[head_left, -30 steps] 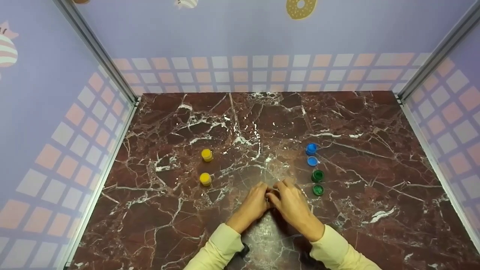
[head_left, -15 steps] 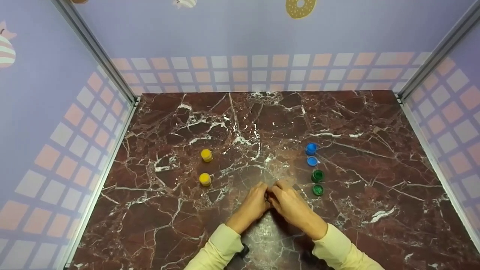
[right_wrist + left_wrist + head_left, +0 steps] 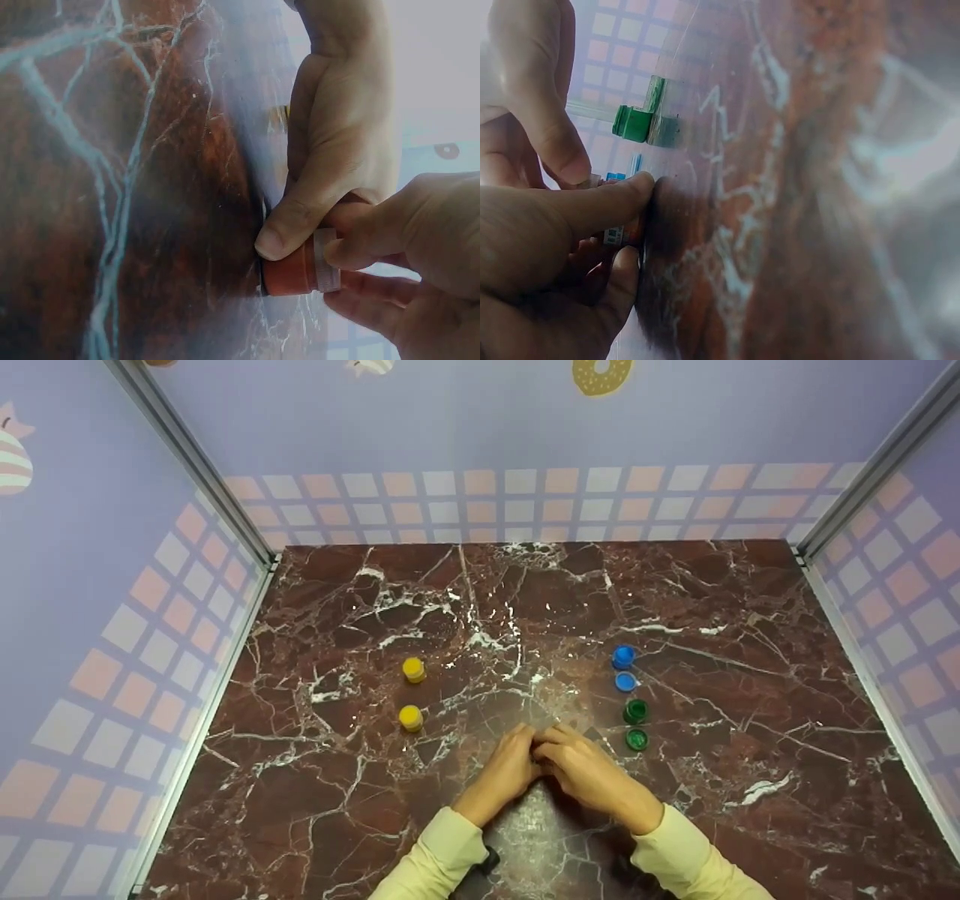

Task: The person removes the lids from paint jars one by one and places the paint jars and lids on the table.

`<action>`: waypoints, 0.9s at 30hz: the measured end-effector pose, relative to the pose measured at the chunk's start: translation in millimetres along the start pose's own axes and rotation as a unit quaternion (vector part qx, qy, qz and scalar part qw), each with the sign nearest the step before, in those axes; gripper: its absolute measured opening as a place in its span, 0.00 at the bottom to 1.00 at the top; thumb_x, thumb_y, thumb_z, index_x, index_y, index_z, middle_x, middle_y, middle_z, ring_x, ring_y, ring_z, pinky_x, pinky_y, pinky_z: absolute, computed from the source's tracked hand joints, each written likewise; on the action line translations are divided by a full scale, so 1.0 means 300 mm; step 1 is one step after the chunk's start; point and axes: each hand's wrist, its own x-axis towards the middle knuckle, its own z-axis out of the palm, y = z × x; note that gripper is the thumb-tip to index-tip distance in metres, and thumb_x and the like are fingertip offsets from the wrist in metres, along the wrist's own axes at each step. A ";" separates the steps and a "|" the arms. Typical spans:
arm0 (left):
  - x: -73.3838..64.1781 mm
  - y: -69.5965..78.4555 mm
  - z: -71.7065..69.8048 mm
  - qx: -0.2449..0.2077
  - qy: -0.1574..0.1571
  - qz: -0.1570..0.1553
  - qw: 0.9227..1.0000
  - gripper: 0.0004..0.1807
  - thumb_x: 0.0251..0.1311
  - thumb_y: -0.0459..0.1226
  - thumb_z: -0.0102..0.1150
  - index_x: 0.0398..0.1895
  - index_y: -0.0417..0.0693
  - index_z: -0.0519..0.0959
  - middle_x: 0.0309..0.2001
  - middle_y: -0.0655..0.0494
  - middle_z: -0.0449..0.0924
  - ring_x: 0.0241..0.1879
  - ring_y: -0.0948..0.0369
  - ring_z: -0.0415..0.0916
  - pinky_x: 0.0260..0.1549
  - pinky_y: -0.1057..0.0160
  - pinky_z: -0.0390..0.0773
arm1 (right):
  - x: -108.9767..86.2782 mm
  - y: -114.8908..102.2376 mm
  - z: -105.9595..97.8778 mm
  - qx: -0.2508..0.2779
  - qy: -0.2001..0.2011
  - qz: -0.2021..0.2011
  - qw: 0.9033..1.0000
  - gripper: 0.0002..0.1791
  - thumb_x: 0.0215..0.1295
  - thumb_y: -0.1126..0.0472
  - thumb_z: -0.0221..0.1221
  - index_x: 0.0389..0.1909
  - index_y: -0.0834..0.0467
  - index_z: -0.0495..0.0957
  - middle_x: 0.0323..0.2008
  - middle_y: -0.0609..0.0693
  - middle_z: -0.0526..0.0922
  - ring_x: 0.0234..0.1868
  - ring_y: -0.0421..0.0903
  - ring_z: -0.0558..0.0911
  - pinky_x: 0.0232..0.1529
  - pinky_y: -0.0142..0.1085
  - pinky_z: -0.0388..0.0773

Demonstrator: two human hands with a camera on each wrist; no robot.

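Between the two hands is a small red paint jar (image 3: pixel 289 276) with a whitish ribbed lid (image 3: pixel 327 262), best seen in the right wrist view. My left hand (image 3: pixel 508 765) grips the jar's body down at the table top. The fingers and thumb of my right hand (image 3: pixel 583 771) pinch the lid. In the head view the hands cover the jar almost wholly. Right of them stand an open green paint jar (image 3: pixel 635 710) with its lid (image 3: pixel 637 740) lying in front, and an open blue paint jar (image 3: pixel 623 657) with a blue lid (image 3: pixel 625 682).
Two yellow-topped paint jars, a rear one (image 3: pixel 413 670) and a front one (image 3: pixel 410 718), stand left of the hands. The dark red marbled table (image 3: pixel 300 795) is bounded by a patterned back wall (image 3: pixel 517 435) and side walls.
My right hand has turned about the lid, its fingers drawing in toward the left hand while its wrist swung slightly outward. My left hand and the other jars have stayed put.
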 end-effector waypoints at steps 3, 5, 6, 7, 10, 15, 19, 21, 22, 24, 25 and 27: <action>0.000 -0.002 -0.001 -0.004 0.004 0.002 1.000 0.17 0.51 0.36 0.77 0.36 0.41 0.77 0.35 0.51 0.76 0.37 0.52 0.77 0.40 0.56 0.78 | -0.002 0.004 0.001 -0.001 0.002 -0.003 1.000 0.11 0.53 0.75 0.70 0.36 0.61 0.86 0.47 0.51 0.85 0.50 0.50 0.80 0.53 0.43 0.80; 0.001 -0.002 -0.003 -0.008 0.004 -0.001 1.000 0.17 0.52 0.38 0.78 0.37 0.41 0.78 0.35 0.51 0.77 0.37 0.52 0.78 0.40 0.56 0.79 | -0.003 0.006 0.002 -0.004 0.004 -0.005 1.000 0.11 0.52 0.75 0.70 0.36 0.60 0.86 0.48 0.51 0.86 0.50 0.50 0.80 0.54 0.43 0.79; 0.001 -0.002 -0.003 -0.010 0.004 -0.002 1.000 0.17 0.52 0.38 0.78 0.37 0.41 0.78 0.36 0.51 0.77 0.37 0.52 0.78 0.41 0.56 0.79 | -0.004 0.007 0.001 -0.005 0.006 -0.006 1.000 0.11 0.52 0.75 0.70 0.36 0.60 0.87 0.48 0.51 0.86 0.50 0.50 0.80 0.54 0.43 0.79; 0.002 -0.002 -0.003 -0.012 0.004 -0.005 1.000 0.18 0.52 0.39 0.78 0.37 0.41 0.78 0.36 0.51 0.77 0.37 0.52 0.78 0.40 0.56 0.79 | -0.004 0.007 0.000 -0.006 0.007 -0.008 1.000 0.11 0.52 0.75 0.70 0.35 0.59 0.87 0.47 0.50 0.86 0.50 0.50 0.80 0.54 0.43 0.79; 0.002 0.000 -0.001 -0.013 0.003 -0.013 1.000 0.18 0.51 0.38 0.79 0.37 0.41 0.79 0.36 0.51 0.77 0.37 0.52 0.78 0.40 0.56 0.79 | -0.008 0.011 0.002 -0.004 0.014 -0.014 1.000 0.11 0.51 0.75 0.70 0.35 0.59 0.87 0.47 0.50 0.86 0.50 0.50 0.80 0.54 0.44 0.78; 0.001 0.001 0.003 -0.005 0.006 -0.008 1.000 0.17 0.49 0.33 0.77 0.39 0.40 0.79 0.36 0.51 0.78 0.38 0.51 0.79 0.41 0.56 0.80 | -0.020 0.013 0.006 0.026 0.049 -0.001 0.998 0.12 0.53 0.76 0.68 0.37 0.61 0.87 0.51 0.54 0.86 0.53 0.51 0.80 0.56 0.45 0.79; 0.001 0.000 0.001 -0.009 0.011 -0.007 1.000 0.19 0.48 0.35 0.80 0.38 0.41 0.79 0.35 0.52 0.78 0.37 0.53 0.78 0.41 0.56 0.79 | -0.021 0.008 0.009 0.048 0.098 0.036 0.993 0.10 0.56 0.77 0.68 0.37 0.62 0.86 0.48 0.55 0.85 0.51 0.51 0.82 0.52 0.46 0.81; 0.001 0.000 0.001 -0.015 0.010 -0.009 1.000 0.19 0.47 0.35 0.80 0.38 0.41 0.79 0.35 0.52 0.78 0.37 0.54 0.78 0.41 0.57 0.78 | -0.022 0.005 0.011 0.054 0.118 0.065 0.989 0.09 0.57 0.76 0.68 0.37 0.63 0.85 0.44 0.54 0.84 0.47 0.50 0.83 0.48 0.45 0.82; 0.001 0.000 0.001 -0.019 0.008 -0.010 1.000 0.19 0.47 0.35 0.80 0.38 0.41 0.79 0.35 0.53 0.77 0.37 0.54 0.77 0.41 0.57 0.78 | -0.022 0.003 0.011 0.057 0.124 0.081 0.987 0.09 0.57 0.76 0.68 0.37 0.63 0.86 0.43 0.53 0.84 0.45 0.49 0.83 0.46 0.44 0.82; 0.000 0.001 0.001 -0.023 0.006 -0.013 1.000 0.19 0.47 0.33 0.80 0.38 0.41 0.79 0.36 0.53 0.78 0.38 0.55 0.77 0.42 0.57 0.78 | -0.023 -0.002 0.010 0.065 0.134 0.113 0.982 0.09 0.57 0.76 0.68 0.38 0.63 0.86 0.41 0.52 0.83 0.41 0.47 0.83 0.41 0.42 0.83; 0.000 0.001 0.001 -0.027 0.004 -0.016 0.999 0.19 0.47 0.33 0.80 0.38 0.41 0.79 0.36 0.53 0.78 0.38 0.55 0.77 0.42 0.57 0.77 | -0.023 -0.004 0.010 0.069 0.138 0.127 0.980 0.09 0.57 0.77 0.68 0.38 0.64 0.86 0.41 0.52 0.83 0.39 0.46 0.83 0.39 0.41 0.83; 0.000 0.001 0.001 -0.034 0.003 -0.019 0.999 0.19 0.48 0.32 0.79 0.39 0.40 0.79 0.37 0.52 0.79 0.39 0.55 0.77 0.43 0.57 0.78 | -0.019 -0.008 0.008 0.073 0.142 0.155 0.975 0.09 0.57 0.76 0.67 0.39 0.64 0.86 0.40 0.52 0.83 0.35 0.45 0.83 0.35 0.40 0.83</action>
